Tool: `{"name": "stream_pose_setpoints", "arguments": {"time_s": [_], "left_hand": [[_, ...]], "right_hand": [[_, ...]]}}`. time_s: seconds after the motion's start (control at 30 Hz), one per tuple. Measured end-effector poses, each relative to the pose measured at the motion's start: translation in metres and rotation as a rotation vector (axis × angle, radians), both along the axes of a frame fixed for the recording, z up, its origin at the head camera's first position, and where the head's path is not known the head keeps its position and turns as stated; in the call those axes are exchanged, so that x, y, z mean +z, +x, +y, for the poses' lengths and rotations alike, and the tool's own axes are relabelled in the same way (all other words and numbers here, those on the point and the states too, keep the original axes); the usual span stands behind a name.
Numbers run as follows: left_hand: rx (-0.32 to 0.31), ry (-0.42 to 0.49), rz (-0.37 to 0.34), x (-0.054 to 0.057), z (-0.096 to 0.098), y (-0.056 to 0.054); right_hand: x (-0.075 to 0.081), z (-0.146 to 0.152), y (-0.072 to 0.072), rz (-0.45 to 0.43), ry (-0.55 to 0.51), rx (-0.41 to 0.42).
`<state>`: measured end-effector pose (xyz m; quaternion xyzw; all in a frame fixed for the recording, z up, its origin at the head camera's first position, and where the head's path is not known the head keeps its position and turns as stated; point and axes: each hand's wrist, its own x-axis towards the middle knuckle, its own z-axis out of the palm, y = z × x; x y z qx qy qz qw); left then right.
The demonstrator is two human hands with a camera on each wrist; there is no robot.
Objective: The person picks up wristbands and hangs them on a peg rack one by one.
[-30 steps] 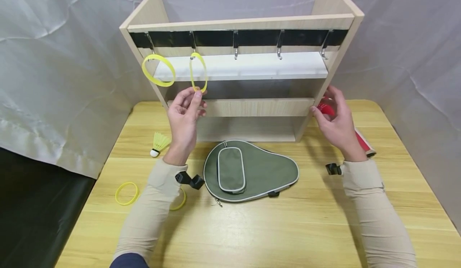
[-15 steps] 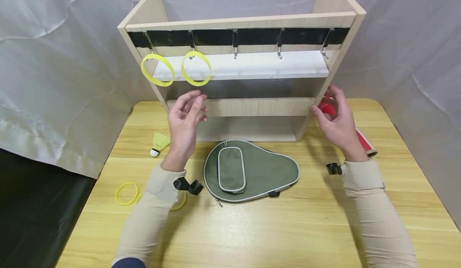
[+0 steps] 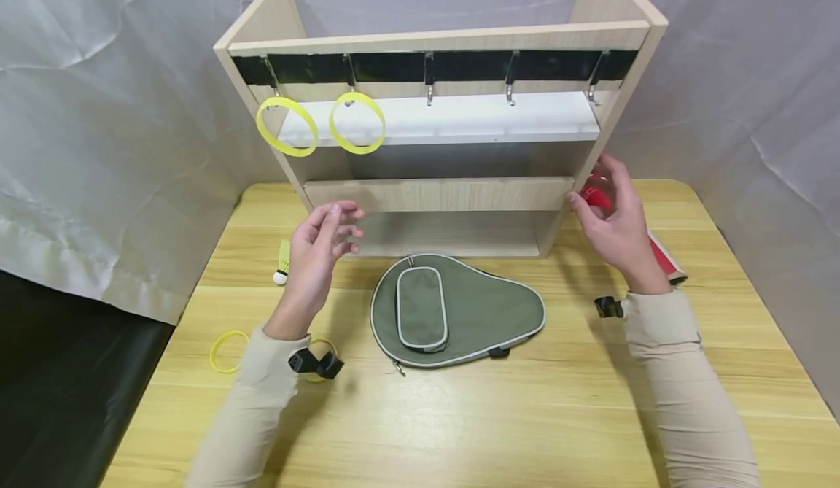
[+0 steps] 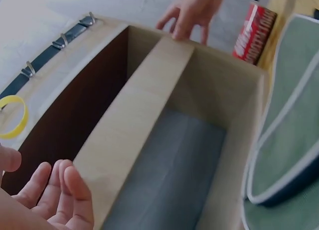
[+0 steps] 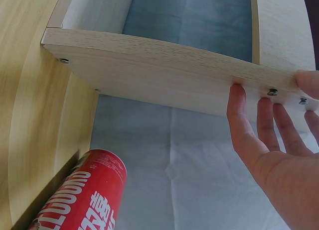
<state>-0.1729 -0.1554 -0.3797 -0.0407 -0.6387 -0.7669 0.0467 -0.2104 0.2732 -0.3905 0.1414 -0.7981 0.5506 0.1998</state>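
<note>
Your left hand [image 3: 316, 258], empty, fingers loosely bent, below two hanging yellow rings [image 3: 361, 150], your right hand [image 3: 617, 229], fingers spread, touching the wooden shelf unit [image 3: 440, 195], apparently a printed red tube [image 5: 94, 190] nearby.

On my feed, the rings [image 3: 363, 150] look smooth plastic, hooks [image 3: 429, 94] shiny metal, bag [image 3: 485, 309] matt cloth, rack [image 3: 440, 195] wood-grained (solid or veneer, I can't tell).

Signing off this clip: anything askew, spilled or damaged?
Nothing looks spilled or damaged. Just mild untidiness: a shuttlecock and yellow rings lie loose on the table at left, while two similar rings hang from hooks. A red tube lies on its side by the shelf unit.
</note>
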Motion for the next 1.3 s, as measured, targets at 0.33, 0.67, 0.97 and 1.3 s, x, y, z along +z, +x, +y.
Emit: {"name": "stream_pose_setpoints", "arguments": {"time_s": [0.33, 0.67, 0.97, 1.3], "left_hand": [[-0.105, -0.370, -0.023, -0.027, -0.035, 0.021], [-0.168, -0.705, 0.072, -0.047, -0.056, 0.037], [-0.202, -0.871, 0.116, -0.056, -0.075, 0.044], [-0.452, -0.933, 0.042, -0.059, -0.095, 0.049]], "right_hand": [[0.002, 0.003, 0.002, 0.005, -0.016, 0.002], [0.000, 0.002, 0.000, 0.021, -0.012, 0.011], [0.000, 0.001, 0.000, 0.028, 0.001, 0.015], [0.000, 0.000, -0.001, 0.022, 0.008, 0.013]]}}
